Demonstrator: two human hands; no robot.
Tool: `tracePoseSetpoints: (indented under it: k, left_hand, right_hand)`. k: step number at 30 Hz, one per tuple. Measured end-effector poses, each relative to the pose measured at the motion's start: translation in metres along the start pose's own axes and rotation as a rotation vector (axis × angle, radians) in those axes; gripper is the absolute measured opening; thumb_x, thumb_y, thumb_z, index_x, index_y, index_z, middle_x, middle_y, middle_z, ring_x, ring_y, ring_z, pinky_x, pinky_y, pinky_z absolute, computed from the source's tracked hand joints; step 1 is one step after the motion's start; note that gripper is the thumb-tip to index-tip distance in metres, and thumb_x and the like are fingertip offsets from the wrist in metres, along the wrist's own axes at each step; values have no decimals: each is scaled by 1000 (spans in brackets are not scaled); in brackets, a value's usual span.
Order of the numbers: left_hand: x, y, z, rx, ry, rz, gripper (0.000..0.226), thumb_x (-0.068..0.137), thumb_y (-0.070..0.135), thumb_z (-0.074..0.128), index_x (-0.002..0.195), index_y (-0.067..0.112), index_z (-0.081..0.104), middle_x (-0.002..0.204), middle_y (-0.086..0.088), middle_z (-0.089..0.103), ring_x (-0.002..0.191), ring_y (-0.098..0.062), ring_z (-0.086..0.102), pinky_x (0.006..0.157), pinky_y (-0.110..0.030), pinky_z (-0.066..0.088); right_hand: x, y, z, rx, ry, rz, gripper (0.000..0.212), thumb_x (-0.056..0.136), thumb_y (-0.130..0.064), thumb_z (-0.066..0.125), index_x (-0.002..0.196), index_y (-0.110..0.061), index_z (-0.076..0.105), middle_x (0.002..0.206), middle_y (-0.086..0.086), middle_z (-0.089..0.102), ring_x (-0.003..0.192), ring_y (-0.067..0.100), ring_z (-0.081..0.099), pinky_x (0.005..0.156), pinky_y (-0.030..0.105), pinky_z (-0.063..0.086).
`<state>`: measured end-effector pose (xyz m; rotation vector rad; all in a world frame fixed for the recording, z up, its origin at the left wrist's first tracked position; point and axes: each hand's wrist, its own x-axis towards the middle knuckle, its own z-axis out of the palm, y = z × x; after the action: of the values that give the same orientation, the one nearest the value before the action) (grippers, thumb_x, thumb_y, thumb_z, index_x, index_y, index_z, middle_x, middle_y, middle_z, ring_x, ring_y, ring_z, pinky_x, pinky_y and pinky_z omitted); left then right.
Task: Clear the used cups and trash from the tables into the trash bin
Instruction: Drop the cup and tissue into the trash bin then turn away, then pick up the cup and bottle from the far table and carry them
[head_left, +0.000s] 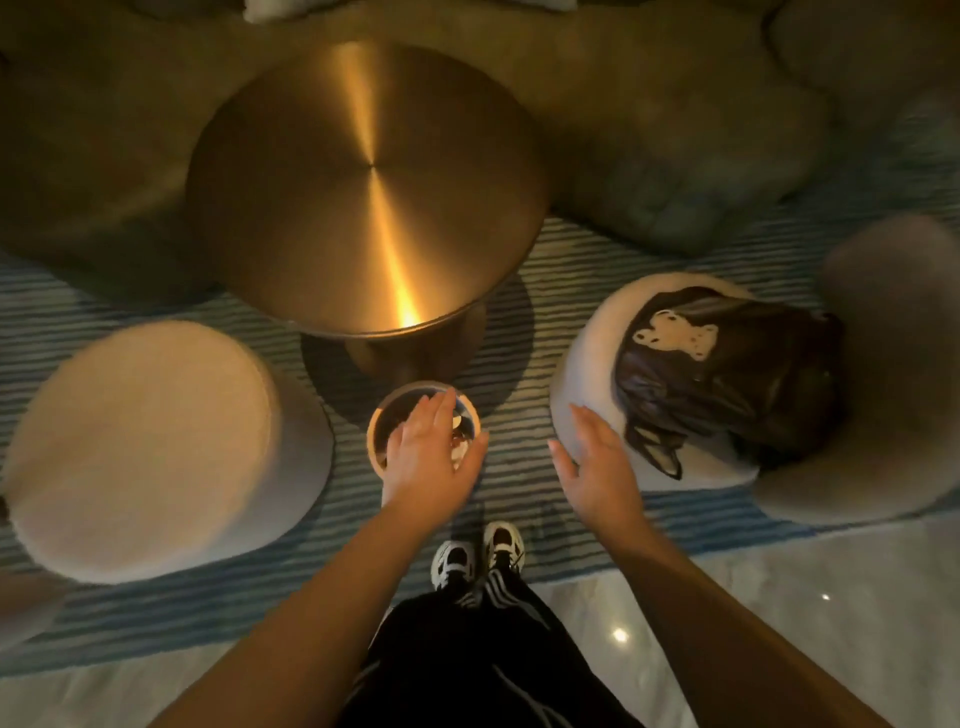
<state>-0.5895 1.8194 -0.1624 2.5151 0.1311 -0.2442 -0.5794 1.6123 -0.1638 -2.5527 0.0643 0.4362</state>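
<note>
Nearest my lens, at six o'clock, hang loose black trousers with white side stripes, and below them black-and-white sneakers on glossy pale marble floor. From there I sweep left to right. At nine o'clock sits a round pale stool with a fuzzy, nubby top, on a rug of thin blue and white stripes. At twelve o'clock a round table of brushed golden metal rises on a thick pedestal, its disc streaked with radial glare. Just below it, near centre, stands the small round trash bin, pale-rimmed and dark inside, with whitish crumpled scraps within. My left hand hovers over its mouth, fingers loosely bent and spread, gripping nothing that I can make out. My right hand is released, fingers straight, in the air beside a second fuzzy stool at three o'clock. On that one lies a shiny, creased dark brown bag bearing a white bear shape.
</note>
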Motion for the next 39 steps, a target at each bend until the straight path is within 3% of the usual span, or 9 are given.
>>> tracePoseSetpoints:
  k: [6, 14, 20, 29, 34, 39]
  left_hand:
    - [17, 83, 33, 61, -175, 248, 83, 82, 75, 21, 149, 27, 9, 156, 0, 21, 143, -14, 11, 115, -41, 13]
    - [22, 225, 102, 142, -291, 531, 75, 90, 63, 32, 149, 20, 18, 154, -4, 26, 141, -21, 20, 111, -49, 20]
    - [20, 363, 198, 167, -361, 721, 71, 92, 62, 30, 150, 25, 13, 155, 1, 22, 142, -16, 16, 111, -43, 16]
    - [21, 581, 358, 167, -332, 686, 73, 92, 59, 32, 149, 14, 20, 154, -9, 26, 140, -24, 22, 110, -42, 21]
    - [40, 660, 406, 228, -269, 662, 79, 88, 69, 21, 147, 16, 23, 150, -8, 32, 136, -23, 29, 107, -41, 27]
    - [89, 728, 439, 257, -248, 613, 74, 89, 62, 34, 145, 14, 28, 147, -11, 37, 133, -27, 34, 106, -49, 32]
  right_hand:
    - [-33, 60, -45, 84, 201, 195, 56, 96, -38, 44, 145, -13, 33, 151, 10, 35, 137, 25, 32, 110, 36, 29]
    - [-98, 184, -121, 155, 509, 521, 55, 95, -37, 47, 143, -12, 37, 149, 12, 38, 136, 27, 35, 112, 41, 31]
    - [-132, 319, -188, 199, 677, 663, 55, 95, -38, 47, 142, -10, 38, 147, 14, 40, 136, 29, 36, 112, 44, 31]
    - [-139, 553, -332, 103, 575, 647, 54, 95, -45, 41, 142, -18, 36, 149, 7, 38, 135, 26, 37, 109, 43, 33]
    - [-116, 630, -401, 104, 528, 604, 54, 96, -43, 41, 143, -17, 35, 149, 7, 38, 136, 25, 36, 113, 42, 31]
    - [-69, 688, -456, 146, 505, 571, 55, 97, -41, 42, 145, -16, 32, 152, 8, 33, 139, 25, 31, 114, 38, 25]
